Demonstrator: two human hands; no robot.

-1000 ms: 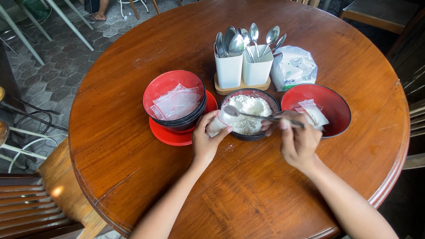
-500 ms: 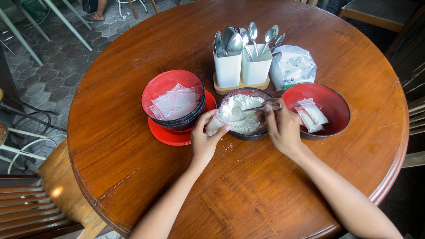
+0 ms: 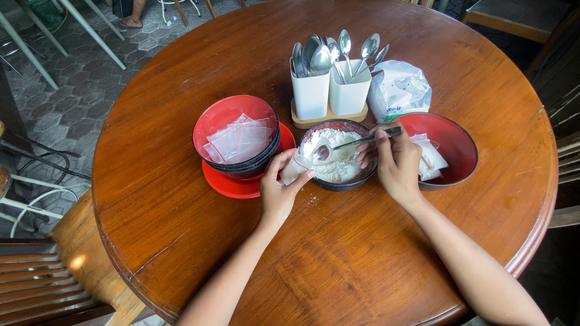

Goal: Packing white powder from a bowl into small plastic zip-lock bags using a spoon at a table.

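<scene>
Landmark = dark bowl of white powder, mid-table.

- L hand: just left of bowl, fingers curled round 1 small clear bag, bag mouth tipped up at the bowl's left rim.
- R hand: at bowl's right rim, fingers pinched shut on 1 spoon; handle runs right over the hand, spoon's bowl end sits over the powder next to the bag mouth. Can't tell if the spoon is loaded.
- Left of bowl: stack of red-inside bowls on 1 red plate; exact bowl count unclear from rims. Several empty clear bags lie in the top one.
- Right of bowl: 1 red bowl, partly behind R hand, w/ a few white-filled bags inside.
- Behind bowl: 2 white holders on 1 wooden tray, approx 6 spoons standing in them.
- Behind-right: 1 white plastic sack.
- All on 1 round wooden table; some powder spilled just in front of bowl.
</scene>
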